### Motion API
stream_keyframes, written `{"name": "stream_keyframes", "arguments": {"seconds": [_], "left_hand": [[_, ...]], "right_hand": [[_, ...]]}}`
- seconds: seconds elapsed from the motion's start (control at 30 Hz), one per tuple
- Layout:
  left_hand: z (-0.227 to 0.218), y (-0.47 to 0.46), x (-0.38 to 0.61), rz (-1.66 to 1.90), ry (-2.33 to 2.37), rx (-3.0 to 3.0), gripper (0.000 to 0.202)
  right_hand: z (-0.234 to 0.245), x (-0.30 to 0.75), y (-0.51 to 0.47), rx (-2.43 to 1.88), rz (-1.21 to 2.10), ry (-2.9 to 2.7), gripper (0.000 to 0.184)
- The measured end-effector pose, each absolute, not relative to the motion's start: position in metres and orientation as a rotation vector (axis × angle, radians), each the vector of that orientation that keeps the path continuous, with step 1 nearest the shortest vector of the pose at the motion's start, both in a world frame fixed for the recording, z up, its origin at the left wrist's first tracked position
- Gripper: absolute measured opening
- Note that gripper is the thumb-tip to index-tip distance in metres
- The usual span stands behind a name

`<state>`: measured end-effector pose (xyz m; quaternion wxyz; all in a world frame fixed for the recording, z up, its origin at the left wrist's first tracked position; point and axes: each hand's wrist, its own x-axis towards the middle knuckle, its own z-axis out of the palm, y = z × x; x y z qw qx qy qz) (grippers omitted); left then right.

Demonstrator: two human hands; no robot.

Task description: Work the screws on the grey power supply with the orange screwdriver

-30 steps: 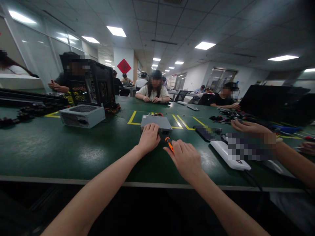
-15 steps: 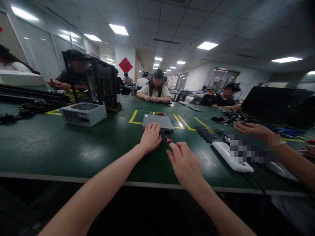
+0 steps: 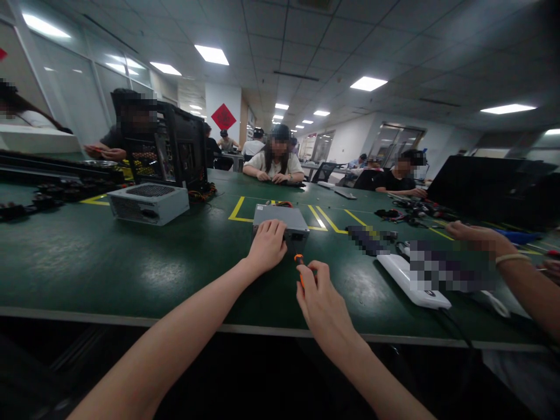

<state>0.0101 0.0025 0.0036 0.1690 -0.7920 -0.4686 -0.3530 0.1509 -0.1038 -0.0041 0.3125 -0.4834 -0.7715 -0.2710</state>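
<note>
A small grey metal power supply box (image 3: 280, 219) lies on the green table (image 3: 109, 262) in front of me. My left hand (image 3: 266, 246) rests on its near end, fingers curled over the top edge. My right hand (image 3: 321, 303) is closed round an orange-handled screwdriver (image 3: 300, 263), whose tip points at the box's near face, just right of my left hand.
A larger silver power supply (image 3: 149, 203) and an open black computer case (image 3: 172, 149) stand at the left. A white flat device (image 3: 411, 280) and a neighbour's forearm (image 3: 520, 280) lie at the right. Several people sit across the table. Yellow tape lines (image 3: 238, 209) mark the mat.
My right hand has drawn back slightly toward me and turned, the screwdriver now standing more upright at the box. The neighbour's hand at the right has shifted further right.
</note>
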Motion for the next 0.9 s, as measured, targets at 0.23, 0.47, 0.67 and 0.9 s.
{"name": "stream_keyframes", "arguments": {"seconds": [0.23, 0.47, 0.67, 0.9], "left_hand": [[0.005, 0.001, 0.010, -1.002, -1.348, -2.266, 0.032], [0.005, 0.000, 0.011, -1.017, -1.346, -2.255, 0.032], [0.004, 0.001, 0.010, -1.030, -1.328, -2.246, 0.032], [0.004, 0.001, 0.011, -0.988, -1.348, -2.241, 0.032]], "right_hand": [[-0.002, 0.161, -0.100, -1.346, -0.003, -1.864, 0.026], [-0.004, 0.159, -0.089, -1.026, 1.562, -1.030, 0.017], [0.008, 0.138, -0.089, -0.812, 1.794, -0.517, 0.009], [0.015, 0.131, -0.089, -0.735, 1.952, -0.338, 0.022]]}}
